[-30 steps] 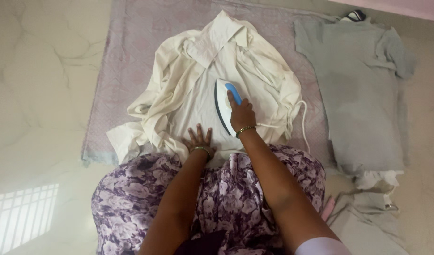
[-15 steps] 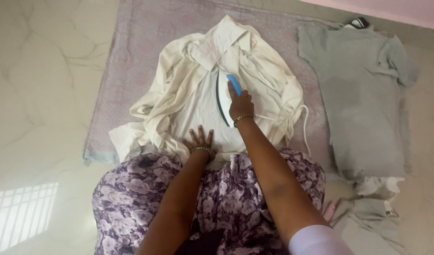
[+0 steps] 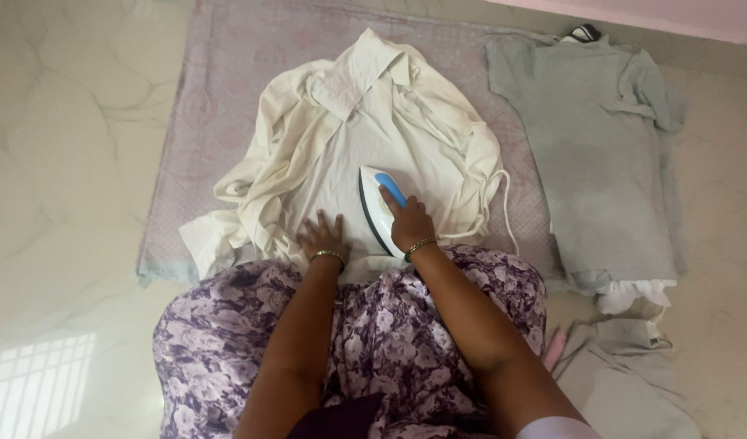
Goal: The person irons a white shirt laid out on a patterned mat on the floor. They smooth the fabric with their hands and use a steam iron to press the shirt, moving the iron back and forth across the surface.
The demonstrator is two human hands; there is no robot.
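Head view looks down on a cream shirt (image 3: 365,138), rumpled, collar away from the person, spread on a mauve mat (image 3: 227,89) on the floor. Right hand (image 3: 408,223) has its grip clenched around the blue handle of a white iron (image 3: 377,207) resting on the shirt. Left hand (image 3: 323,236) lies flat, fingers apparently spread, pressing the cloth just beside it.

Lighting: soft, even daylight, moderately bright, slightly washed and low in contrast. Source: a window, seen only as a barred bright reflection on the polished floor (image 3: 40,374) at lower left. Glare: mild sheen across the pale marble at left. Shadows: faint and diffuse, gathered in the folds of the cream shirt (image 3: 373,138). Sharpness: fair at centre, softer toward the corners; fine fabric texture smeared. Distortion: slight wide-angle bowing at the edges.
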